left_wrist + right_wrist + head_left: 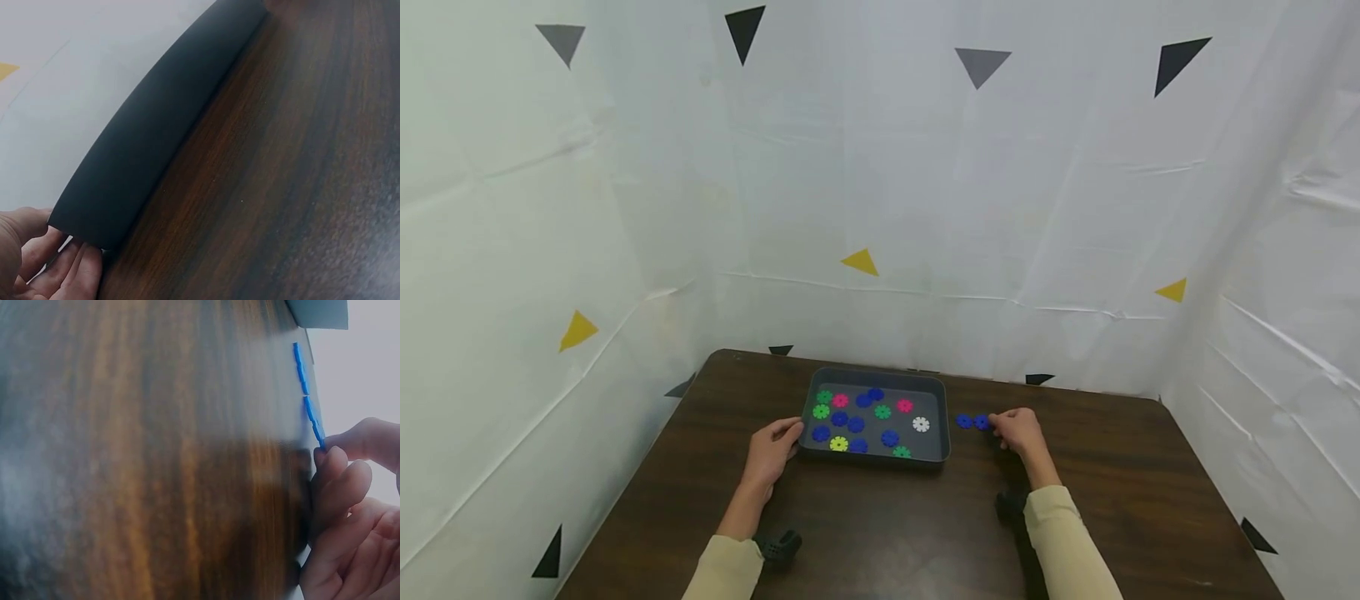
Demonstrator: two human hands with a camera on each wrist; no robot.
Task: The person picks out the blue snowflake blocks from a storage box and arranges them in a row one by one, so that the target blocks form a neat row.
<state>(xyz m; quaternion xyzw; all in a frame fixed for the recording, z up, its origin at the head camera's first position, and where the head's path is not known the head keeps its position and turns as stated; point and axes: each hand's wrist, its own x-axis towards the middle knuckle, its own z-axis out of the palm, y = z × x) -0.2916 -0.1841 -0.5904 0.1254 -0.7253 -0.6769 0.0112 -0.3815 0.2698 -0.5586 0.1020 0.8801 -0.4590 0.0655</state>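
Note:
My right hand [1021,430] pinches a blue notched disc [981,422] between thumb and fingers, just to the right of a dark grey tray [931,393]. A second blue disc [963,422] lies on the tray side of it. In the right wrist view the held disc [314,420] slants, its upper end meeting the other disc [300,365]. At the tray's left side my left hand [769,454] holds the wall near the front corner. Thumb and fingers [81,275] are on that corner in the left wrist view; the tray's inside is hidden there.
Inside the tray are several blue discs [856,425], several green ones [882,412], pink ones [905,406], a yellow one [838,444] and a white one [921,425]. The brown wooden table [880,533] backs onto white sheeting [887,167] with triangles on it.

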